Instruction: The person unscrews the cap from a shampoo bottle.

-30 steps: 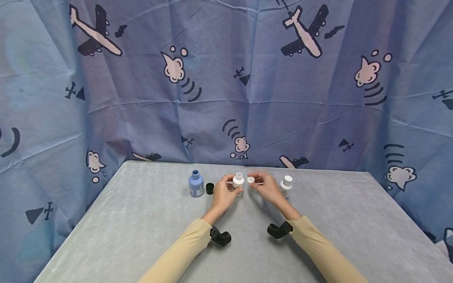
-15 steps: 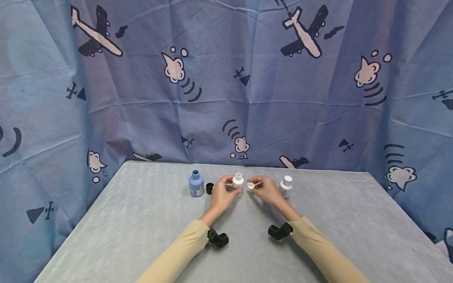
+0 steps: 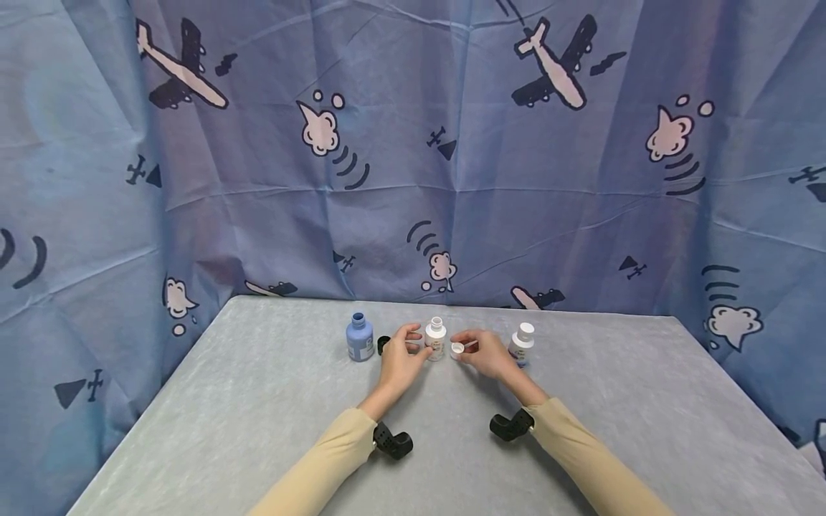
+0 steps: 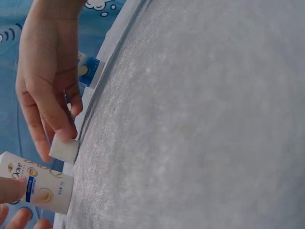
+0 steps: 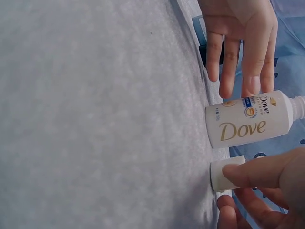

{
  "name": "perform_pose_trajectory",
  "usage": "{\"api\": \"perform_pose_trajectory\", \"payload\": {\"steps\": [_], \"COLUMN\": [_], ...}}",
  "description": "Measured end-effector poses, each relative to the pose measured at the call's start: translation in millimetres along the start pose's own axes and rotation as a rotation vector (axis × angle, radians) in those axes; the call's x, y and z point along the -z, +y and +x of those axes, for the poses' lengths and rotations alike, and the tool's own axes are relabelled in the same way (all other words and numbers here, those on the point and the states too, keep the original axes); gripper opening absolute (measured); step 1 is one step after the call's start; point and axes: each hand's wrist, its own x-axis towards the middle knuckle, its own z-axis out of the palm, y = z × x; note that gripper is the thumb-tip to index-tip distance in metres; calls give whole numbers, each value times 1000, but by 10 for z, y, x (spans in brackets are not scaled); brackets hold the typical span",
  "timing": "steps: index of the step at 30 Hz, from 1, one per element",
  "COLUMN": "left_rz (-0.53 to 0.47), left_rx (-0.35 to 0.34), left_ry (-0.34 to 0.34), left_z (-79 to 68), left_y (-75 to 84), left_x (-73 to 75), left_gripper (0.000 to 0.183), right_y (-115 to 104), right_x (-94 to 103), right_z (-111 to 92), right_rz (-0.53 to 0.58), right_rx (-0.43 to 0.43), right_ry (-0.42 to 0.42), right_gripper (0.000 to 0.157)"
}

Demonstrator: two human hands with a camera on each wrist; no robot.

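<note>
A small white Dove bottle (image 3: 435, 342) stands upright and uncapped at the back of the table, its threaded neck bare. Beside it my left hand (image 3: 399, 367) has its fingers spread loosely; in the right wrist view they extend nearly straight, with the thumb tip right at the bottle (image 5: 248, 121). My right hand (image 3: 488, 354) pinches a white screw cap (image 3: 457, 349) between thumb and fingers, just right of the bottle. The cap's hollow side faces up, and in the right wrist view the cap (image 5: 220, 176) is down at the table surface.
Left of my left hand stands an open blue bottle (image 3: 360, 338), with a black cap (image 3: 383, 344) partly hidden behind that hand. Another white bottle (image 3: 522, 342), capped, stands behind my right wrist. A patterned blue curtain (image 3: 413, 158) hangs along the table's (image 3: 613, 401) back edge.
My left hand has loosened from around the white bottle and drawn slightly left, leaving it standing. My right hand has lowered the cap to the table beside the bottle.
</note>
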Motion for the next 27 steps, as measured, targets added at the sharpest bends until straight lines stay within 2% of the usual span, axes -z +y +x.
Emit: {"api": "perform_pose_trajectory", "payload": {"steps": [6, 10, 14, 18, 22, 27], "left_rz": [0, -4, 24, 64, 66, 99], "left_rx": [12, 13, -20, -78, -113, -122], "left_ry": [-4, -21, -27, -9, 13, 50], "left_z": [-29, -52, -90, -134, -172, -234], "left_y": [1, 5, 5, 22, 56, 100], "left_x": [29, 51, 65, 61, 56, 65], "left_gripper": [44, 43, 43, 42, 39, 36], "right_y": [-6, -19, -71, -132, -163, -157], "right_x": [-2, 12, 27, 41, 68, 123], "right_z": [-10, -40, -103, -164, -219, -324], "right_rz": [-17, -28, -100, -187, -207, -225], "right_rx": [-21, -35, -28, 18, 51, 84], "right_ry": [-21, 4, 67, 153, 225, 297], "right_gripper": [31, 33, 36, 38, 37, 33]}}
